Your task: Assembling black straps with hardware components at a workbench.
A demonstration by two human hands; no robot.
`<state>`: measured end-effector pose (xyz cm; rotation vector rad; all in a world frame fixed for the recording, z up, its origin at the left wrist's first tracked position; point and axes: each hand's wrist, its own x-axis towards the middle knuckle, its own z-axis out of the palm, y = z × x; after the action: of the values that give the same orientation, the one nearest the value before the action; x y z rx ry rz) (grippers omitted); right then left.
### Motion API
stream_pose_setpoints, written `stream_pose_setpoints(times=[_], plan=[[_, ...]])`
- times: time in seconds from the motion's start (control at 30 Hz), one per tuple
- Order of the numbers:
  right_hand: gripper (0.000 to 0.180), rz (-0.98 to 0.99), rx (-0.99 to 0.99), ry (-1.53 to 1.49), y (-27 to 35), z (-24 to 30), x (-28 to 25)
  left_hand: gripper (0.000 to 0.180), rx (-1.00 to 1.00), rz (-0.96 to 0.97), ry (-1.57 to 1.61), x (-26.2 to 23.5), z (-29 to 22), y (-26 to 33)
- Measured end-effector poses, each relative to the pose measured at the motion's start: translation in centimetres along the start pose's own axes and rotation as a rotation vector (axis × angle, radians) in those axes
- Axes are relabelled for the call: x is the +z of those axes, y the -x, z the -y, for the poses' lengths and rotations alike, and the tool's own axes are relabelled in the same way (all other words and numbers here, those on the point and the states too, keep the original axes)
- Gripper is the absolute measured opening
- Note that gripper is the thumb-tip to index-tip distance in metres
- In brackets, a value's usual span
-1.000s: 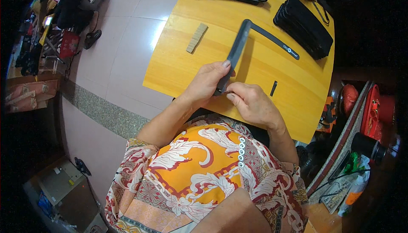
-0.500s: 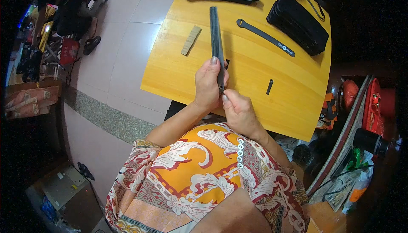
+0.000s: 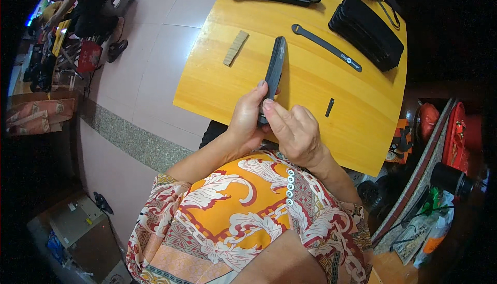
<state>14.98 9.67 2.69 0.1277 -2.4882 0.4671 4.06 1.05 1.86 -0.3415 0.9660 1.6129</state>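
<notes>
Head view: the left hand [image 3: 248, 117] clasps a black strap bundle [image 3: 277, 64] above the near edge of the yellow wooden table [image 3: 207, 87], thumb along the left side and fingers wrapped behind, with the far end rising free. The right hand [image 3: 297, 134] lays its extended fingertips on the bundle's near end; whether its thumb pinches from beneath, I cannot tell. To handle this well, the left hold should stay firm yet not crush the strips, leaving the near end clear for the right fingertips; pressing lightly there and keeping the edges flush would probably stop the layers fanning apart or twisting. A short, flat stroke seems safer than a tug, which could slide one strip past the others. On the table, a single black strap [image 3: 331, 48] lies to the right of the bundle's far end, a small black strip [image 3: 330, 107] lies nearer on the right, and a ribbed tan strip [image 3: 236, 48] lies to the left. Compared with half a second ago, the bundle leans more to the right and shows more of its marked face, its far end sits nearer the person, and the right fingertips rest higher along it, while the single strap and both small strips keep their places on the table
</notes>
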Motion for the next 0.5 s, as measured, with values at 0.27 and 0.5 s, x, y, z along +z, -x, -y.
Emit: stream_pose_setpoints(times=[0.27, 0.5], plan=[[0.028, -0.197, 0.295, -0.311, -0.2, 0.6, 1.7, 0.036, -0.009, 0.170, -0.026, -0.7, -0.1, 0.4], [0.029, -0.138, 0.344, -0.440, -1.2, 0.6, 2.3, 0.056, 0.395, 0.136, -0.748, -3.0, -1.0, 2.6]])
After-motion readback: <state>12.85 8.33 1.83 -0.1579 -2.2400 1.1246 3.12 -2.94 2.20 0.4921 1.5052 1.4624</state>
